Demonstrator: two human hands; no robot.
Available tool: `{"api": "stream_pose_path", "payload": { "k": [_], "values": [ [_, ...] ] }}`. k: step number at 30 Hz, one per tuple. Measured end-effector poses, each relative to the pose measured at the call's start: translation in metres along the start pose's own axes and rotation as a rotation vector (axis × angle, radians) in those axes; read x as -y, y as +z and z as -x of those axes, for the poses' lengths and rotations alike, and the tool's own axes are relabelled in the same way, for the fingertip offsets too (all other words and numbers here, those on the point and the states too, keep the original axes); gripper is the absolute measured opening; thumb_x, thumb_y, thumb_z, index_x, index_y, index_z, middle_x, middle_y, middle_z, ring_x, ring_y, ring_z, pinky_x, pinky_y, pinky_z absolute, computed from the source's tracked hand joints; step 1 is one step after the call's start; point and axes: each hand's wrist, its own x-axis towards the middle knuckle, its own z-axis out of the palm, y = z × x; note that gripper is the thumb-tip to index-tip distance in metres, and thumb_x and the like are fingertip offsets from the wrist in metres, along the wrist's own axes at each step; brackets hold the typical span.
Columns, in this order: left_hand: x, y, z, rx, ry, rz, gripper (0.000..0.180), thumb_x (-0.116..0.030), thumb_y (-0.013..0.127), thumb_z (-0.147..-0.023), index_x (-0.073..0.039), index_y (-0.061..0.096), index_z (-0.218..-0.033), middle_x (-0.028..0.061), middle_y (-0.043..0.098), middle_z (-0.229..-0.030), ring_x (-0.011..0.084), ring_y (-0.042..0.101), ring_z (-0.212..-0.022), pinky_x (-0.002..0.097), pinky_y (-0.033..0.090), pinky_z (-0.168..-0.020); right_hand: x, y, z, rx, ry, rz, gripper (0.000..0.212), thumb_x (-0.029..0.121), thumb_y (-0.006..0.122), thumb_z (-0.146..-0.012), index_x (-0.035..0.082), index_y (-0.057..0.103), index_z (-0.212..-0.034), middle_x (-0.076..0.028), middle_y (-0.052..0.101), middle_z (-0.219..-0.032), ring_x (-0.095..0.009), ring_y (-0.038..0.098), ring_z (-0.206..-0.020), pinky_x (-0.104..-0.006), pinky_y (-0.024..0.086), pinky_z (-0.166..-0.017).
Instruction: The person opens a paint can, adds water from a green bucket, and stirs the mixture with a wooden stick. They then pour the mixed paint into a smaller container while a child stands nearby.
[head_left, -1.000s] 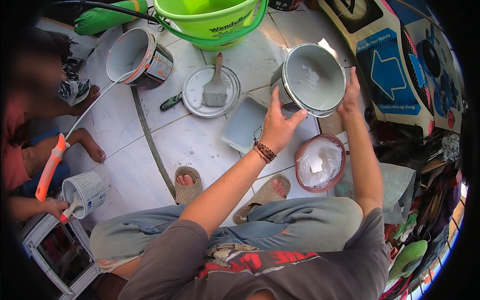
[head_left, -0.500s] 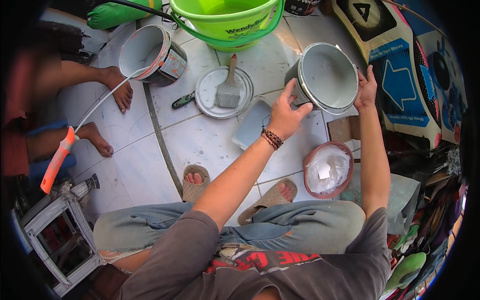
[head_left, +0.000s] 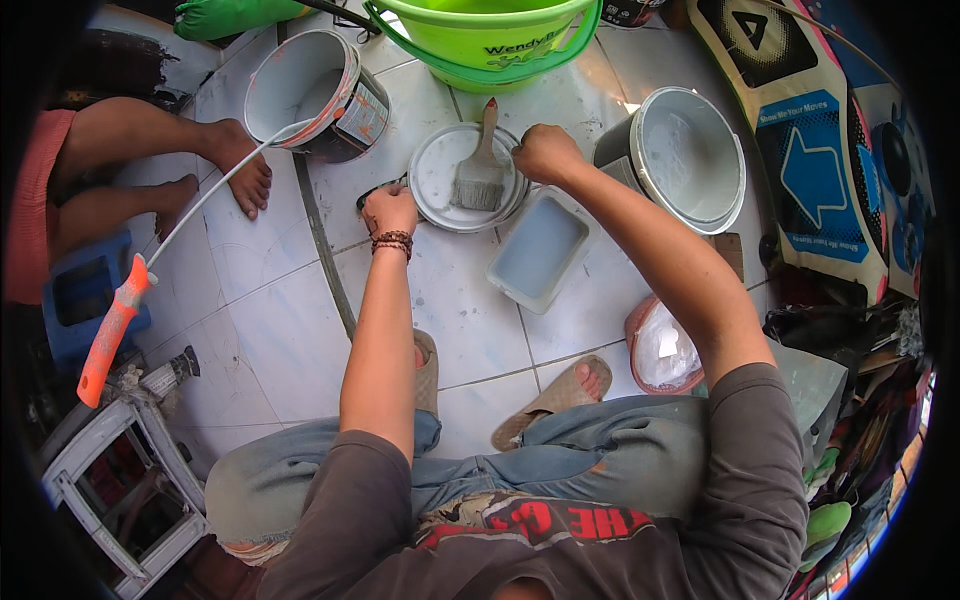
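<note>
A round white bucket lid (head_left: 432, 172) lies on the tiles in front of me, with a wide grey-smeared paintbrush (head_left: 482, 170) across it, handle pointing away. My left hand (head_left: 390, 212) is closed at the lid's left rim, over a tool's dark handle (head_left: 366, 197) that sticks out there. At the opposite rim, my right hand (head_left: 548, 155) is curled, fingertips pinching the edge. Close to my right forearm stands the grey-coated paint bucket (head_left: 688, 155), open at the top. Between it and the lid sits a shallow pale plastic tray (head_left: 541, 250).
A lime-green bucket (head_left: 480, 40) stands beyond the lid. To its left is a paint-stained bucket (head_left: 300, 90), near a paint roller with an orange handle (head_left: 115, 330) and another person's bare feet (head_left: 240, 170). A reddish-brown bowl (head_left: 640, 340) holding plastic is by my right knee.
Both hands have let go of the grey paint bucket, which now stands at the right. They have moved left to opposite edges of the lid. The other person's feet have shifted.
</note>
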Motion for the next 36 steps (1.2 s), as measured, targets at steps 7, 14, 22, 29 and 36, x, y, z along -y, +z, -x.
{"api": "stream_pose_path", "payload": {
  "k": [7,14,22,29,36],
  "values": [
    [-0.016,-0.011,-0.013,0.093,0.098,-0.144,0.035,-0.018,0.059,-0.08,-0.005,0.07,-0.11,0.0207,0.067,-0.11,0.034,0.063,-0.106,0.0392,0.048,-0.095,0.021,0.018,-0.009,0.055,0.049,0.035,0.034,0.022,0.058,-0.076,-0.001,0.07,-0.098,-0.019,0.068,-0.106,-0.034,0.066,-0.099,-0.0402,0.052,-0.085],
    [-0.011,-0.011,-0.032,0.273,0.072,-0.133,0.036,-0.016,0.054,-0.079,-0.008,0.071,-0.109,0.0176,0.069,-0.103,0.0317,0.066,-0.097,0.0373,0.051,-0.089,0.024,0.029,-0.009,-0.004,0.103,0.026,0.032,0.022,0.058,-0.077,0.0,0.07,-0.096,-0.017,0.069,-0.101,-0.031,0.067,-0.095,-0.0377,0.053,-0.083],
    [-0.015,-0.01,-0.043,0.349,0.057,-0.109,0.043,-0.016,0.053,-0.076,-0.008,0.068,-0.116,0.018,0.069,-0.103,0.0294,0.069,-0.085,0.036,0.054,-0.079,0.015,0.033,-0.014,0.024,0.148,0.0,0.035,0.026,0.057,-0.08,0.0,0.07,-0.098,-0.017,0.069,-0.103,-0.031,0.067,-0.097,-0.0375,0.053,-0.083],
    [-0.019,0.001,-0.039,0.341,0.123,-0.168,0.047,-0.018,0.056,-0.075,0.001,0.064,-0.116,0.0255,0.063,-0.115,0.0381,0.059,-0.112,0.0413,0.045,-0.098,0.014,0.037,-0.016,-0.002,0.313,-0.243,0.035,0.025,0.059,-0.078,-0.001,0.07,-0.099,-0.019,0.069,-0.102,-0.031,0.067,-0.096,-0.0364,0.053,-0.082],
    [-0.019,-0.009,-0.022,0.219,0.168,-0.219,0.043,-0.016,0.058,-0.075,0.0,0.066,-0.114,0.0249,0.064,-0.112,0.0379,0.061,-0.108,0.0406,0.046,-0.097,0.019,0.041,-0.004,-0.029,0.328,-0.414,0.037,0.024,0.058,-0.077,-0.005,0.068,-0.098,-0.022,0.068,-0.103,-0.033,0.067,-0.096,-0.037,0.053,-0.082]
  ]
}}
